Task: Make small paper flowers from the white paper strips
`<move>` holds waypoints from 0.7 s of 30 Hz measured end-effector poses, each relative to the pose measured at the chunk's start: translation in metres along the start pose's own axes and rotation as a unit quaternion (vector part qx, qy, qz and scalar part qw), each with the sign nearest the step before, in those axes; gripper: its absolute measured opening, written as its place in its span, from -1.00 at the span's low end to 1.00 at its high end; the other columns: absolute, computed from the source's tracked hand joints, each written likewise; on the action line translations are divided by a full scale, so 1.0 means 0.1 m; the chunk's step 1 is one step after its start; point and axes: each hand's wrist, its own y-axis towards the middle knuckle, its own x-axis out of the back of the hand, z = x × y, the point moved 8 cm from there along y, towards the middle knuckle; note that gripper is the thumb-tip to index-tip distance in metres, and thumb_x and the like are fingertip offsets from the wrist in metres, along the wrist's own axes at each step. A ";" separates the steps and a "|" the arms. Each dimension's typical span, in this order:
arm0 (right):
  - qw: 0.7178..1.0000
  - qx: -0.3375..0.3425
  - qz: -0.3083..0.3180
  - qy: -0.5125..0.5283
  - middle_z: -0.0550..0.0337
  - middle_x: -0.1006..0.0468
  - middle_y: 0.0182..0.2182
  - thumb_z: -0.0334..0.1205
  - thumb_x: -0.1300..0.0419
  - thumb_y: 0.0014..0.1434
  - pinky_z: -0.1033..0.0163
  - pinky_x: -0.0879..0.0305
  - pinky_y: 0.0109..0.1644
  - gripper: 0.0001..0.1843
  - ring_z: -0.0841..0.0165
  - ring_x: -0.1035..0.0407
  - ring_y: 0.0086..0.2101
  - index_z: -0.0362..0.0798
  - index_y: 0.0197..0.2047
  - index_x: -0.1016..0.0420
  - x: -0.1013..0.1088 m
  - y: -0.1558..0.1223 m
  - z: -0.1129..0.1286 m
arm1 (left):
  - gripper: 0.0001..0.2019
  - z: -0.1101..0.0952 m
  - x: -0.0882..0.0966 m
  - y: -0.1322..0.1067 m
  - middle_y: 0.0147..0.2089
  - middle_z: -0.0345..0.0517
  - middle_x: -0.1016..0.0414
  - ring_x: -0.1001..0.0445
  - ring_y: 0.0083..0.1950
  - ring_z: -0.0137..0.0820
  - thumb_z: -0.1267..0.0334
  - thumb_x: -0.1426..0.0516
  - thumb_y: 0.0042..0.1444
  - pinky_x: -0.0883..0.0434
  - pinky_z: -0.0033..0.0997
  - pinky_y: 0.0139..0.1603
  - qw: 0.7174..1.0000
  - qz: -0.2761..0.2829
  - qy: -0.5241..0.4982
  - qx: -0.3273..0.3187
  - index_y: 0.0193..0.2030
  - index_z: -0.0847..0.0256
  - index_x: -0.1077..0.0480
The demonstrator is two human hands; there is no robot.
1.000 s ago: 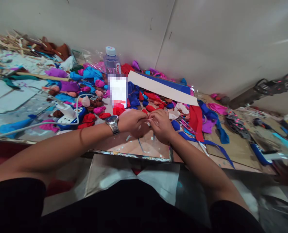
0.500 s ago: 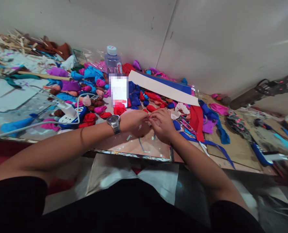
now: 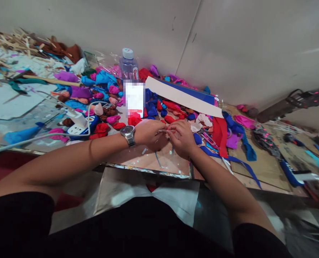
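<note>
Over the front of the table, my left hand, with a metal watch on its wrist, meets my right hand at the fingertips. The fingers of both are pinched around a small, thin, pale piece; its kind is too small to make out. Just behind the left hand lies a red cloth bundle. White cloth bundles and a red fabric strip lie to the right of my right hand. A phone with a bright, blurred screen stands upright behind my hands.
A capped bottle stands behind the phone. At the left are a power strip with a white cable, pliers and wooden sticks. A long white strip lies behind. A dark lamp-like arm reaches in from the right.
The view has shifted slightly, so the table's things appear a little further right. My right fingers have curled more, and the pale piece between the hands shows more clearly.
</note>
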 end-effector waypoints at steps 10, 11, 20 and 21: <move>1.000 0.012 -0.005 -0.002 0.13 -0.67 -0.13 -0.03 -0.20 0.44 -0.07 -0.28 0.20 -0.83 0.14 -0.47 -0.01 0.10 -0.15 -0.52 0.00 -0.01 -0.02 | -0.62 -0.02 0.05 -0.01 -0.25 -0.01 -0.64 -0.54 -0.26 -0.27 0.02 -0.01 0.41 -0.24 -0.29 -0.26 0.998 -0.025 -0.049 -0.017 -0.16 0.20 -0.57; 1.000 0.011 -0.003 -0.001 0.13 -0.67 -0.13 -0.04 -0.20 0.44 -0.07 -0.28 0.19 -0.84 0.14 -0.47 -0.01 0.10 -0.15 -0.52 0.00 -0.01 -0.03 | -0.60 -0.02 0.05 -0.01 -0.26 -0.01 -0.64 -0.54 -0.26 -0.28 0.02 0.00 0.42 -0.25 -0.30 -0.26 0.998 -0.025 -0.049 -0.014 -0.16 0.20 -0.57; 1.000 -0.002 0.004 0.030 0.12 -0.66 -0.16 -0.10 -0.18 0.41 -0.04 -0.32 0.13 -0.86 0.14 -0.46 -0.05 0.08 -0.19 -0.51 -0.02 -0.01 -0.04 | -0.54 -0.06 0.02 0.00 -0.33 0.00 -0.61 -0.45 -0.37 -0.33 0.01 0.05 0.44 -0.08 -0.30 -0.36 1.000 -0.007 0.025 -0.012 -0.28 0.19 -0.56; 1.000 -0.006 0.005 0.030 0.12 -0.66 -0.17 -0.08 -0.18 0.41 -0.04 -0.33 0.13 -0.84 0.14 -0.46 -0.05 0.08 -0.19 -0.52 -0.01 0.00 -0.04 | -0.54 -0.05 0.02 0.00 -0.33 -0.01 -0.61 -0.45 -0.37 -0.33 0.01 0.05 0.45 -0.07 -0.30 -0.37 1.000 -0.009 0.028 -0.012 -0.28 0.18 -0.56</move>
